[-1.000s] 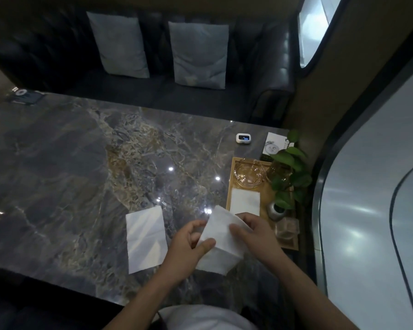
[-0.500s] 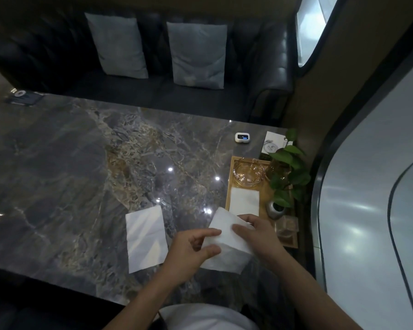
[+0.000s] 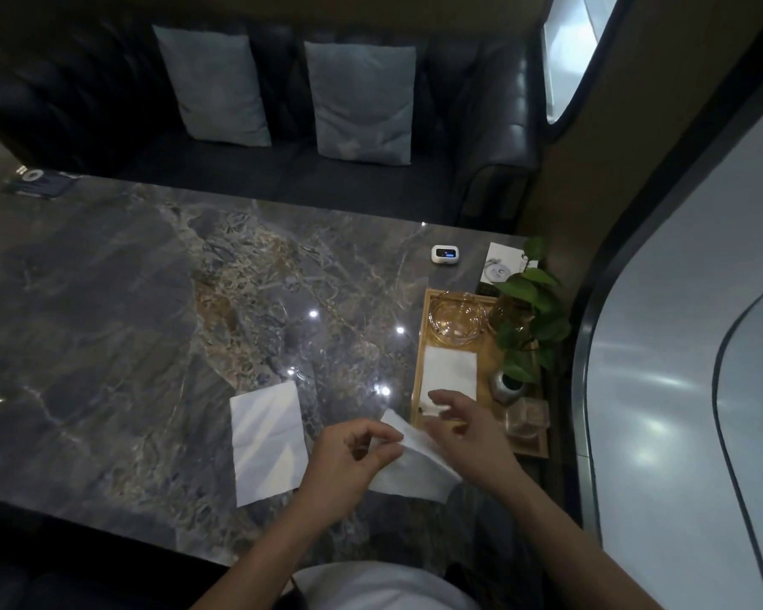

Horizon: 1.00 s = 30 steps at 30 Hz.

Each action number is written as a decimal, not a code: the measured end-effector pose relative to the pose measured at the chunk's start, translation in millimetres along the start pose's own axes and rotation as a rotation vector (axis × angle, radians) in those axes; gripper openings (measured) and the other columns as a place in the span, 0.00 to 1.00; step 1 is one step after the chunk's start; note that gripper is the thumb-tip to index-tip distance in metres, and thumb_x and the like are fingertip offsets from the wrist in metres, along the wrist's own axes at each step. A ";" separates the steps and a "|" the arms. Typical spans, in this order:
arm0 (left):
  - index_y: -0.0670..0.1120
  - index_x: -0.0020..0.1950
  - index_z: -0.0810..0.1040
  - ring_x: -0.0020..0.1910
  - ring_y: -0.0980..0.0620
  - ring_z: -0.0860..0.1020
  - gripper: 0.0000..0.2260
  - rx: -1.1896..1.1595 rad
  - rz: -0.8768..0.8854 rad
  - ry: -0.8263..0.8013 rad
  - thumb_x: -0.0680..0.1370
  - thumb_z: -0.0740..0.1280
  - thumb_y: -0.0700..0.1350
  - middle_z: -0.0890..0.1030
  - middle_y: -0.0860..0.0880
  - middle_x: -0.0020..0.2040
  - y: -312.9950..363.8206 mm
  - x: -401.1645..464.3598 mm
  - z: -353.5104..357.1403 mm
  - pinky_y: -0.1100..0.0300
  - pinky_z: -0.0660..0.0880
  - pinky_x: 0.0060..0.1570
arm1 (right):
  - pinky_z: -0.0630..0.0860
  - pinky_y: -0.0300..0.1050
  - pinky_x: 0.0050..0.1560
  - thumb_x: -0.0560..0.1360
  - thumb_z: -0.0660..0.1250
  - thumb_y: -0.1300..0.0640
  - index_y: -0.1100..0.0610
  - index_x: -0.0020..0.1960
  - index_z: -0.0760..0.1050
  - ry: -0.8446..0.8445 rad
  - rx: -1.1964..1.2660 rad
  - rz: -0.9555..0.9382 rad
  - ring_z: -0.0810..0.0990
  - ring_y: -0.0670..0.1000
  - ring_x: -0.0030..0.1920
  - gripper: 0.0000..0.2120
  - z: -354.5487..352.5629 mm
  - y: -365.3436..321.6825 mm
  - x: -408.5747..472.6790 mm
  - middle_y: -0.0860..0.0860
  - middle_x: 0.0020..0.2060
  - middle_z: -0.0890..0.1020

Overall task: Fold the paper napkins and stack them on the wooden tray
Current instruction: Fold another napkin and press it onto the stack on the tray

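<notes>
Two hands work one napkin (image 3: 408, 466) just near-left of the wooden tray (image 3: 419, 380): the left hand (image 3: 349, 460) pinches its edge, the right hand (image 3: 468, 429) lies on it, fingers loosely spread. Another folded napkin (image 3: 452, 374) rests on the tray, and a flat napkin (image 3: 267, 440) waits left on the table (image 3: 128, 323).

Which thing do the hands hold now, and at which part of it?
The left hand pinches the paper napkin at its upper left edge. The right hand lies over its right side; whether it grips cannot be told.
</notes>
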<state>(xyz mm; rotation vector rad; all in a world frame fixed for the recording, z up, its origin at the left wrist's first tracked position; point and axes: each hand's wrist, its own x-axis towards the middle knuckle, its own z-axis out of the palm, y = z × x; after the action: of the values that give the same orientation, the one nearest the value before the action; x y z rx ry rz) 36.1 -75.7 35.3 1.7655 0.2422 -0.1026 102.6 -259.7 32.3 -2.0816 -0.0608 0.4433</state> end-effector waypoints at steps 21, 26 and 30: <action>0.50 0.63 0.73 0.48 0.48 0.85 0.23 -0.223 -0.187 0.091 0.72 0.75 0.37 0.86 0.46 0.49 0.7 6.6 0.5 0.52 0.82 0.45 | 0.74 0.37 0.33 0.78 0.66 0.56 0.60 0.42 0.81 -0.165 0.179 -0.069 0.79 0.43 0.33 0.10 -8.4 -11.5 -16.1 0.54 0.33 0.83; 0.54 0.61 0.75 0.50 0.46 0.83 0.22 -0.300 -0.229 0.232 0.71 0.76 0.40 0.82 0.46 0.56 -1.2 16.0 -3.5 0.47 0.83 0.46 | 0.76 0.43 0.39 0.75 0.70 0.59 0.58 0.38 0.80 -0.407 0.198 -0.010 0.80 0.46 0.35 0.08 -6.6 -5.7 -19.9 0.49 0.32 0.83; 0.53 0.61 0.75 0.51 0.46 0.83 0.22 -0.292 -0.210 0.206 0.71 0.75 0.38 0.83 0.44 0.55 -0.1 16.8 -0.4 0.50 0.83 0.44 | 0.81 0.48 0.52 0.75 0.69 0.60 0.59 0.52 0.82 -0.487 0.231 -0.024 0.85 0.51 0.49 0.07 -6.1 -8.8 -21.7 0.53 0.47 0.86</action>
<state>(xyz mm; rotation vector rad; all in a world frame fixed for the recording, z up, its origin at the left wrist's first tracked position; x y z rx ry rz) 52.4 -73.4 31.9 1.4562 0.5646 -0.0337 85.5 -264.8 48.8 -1.7078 -0.3063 0.8910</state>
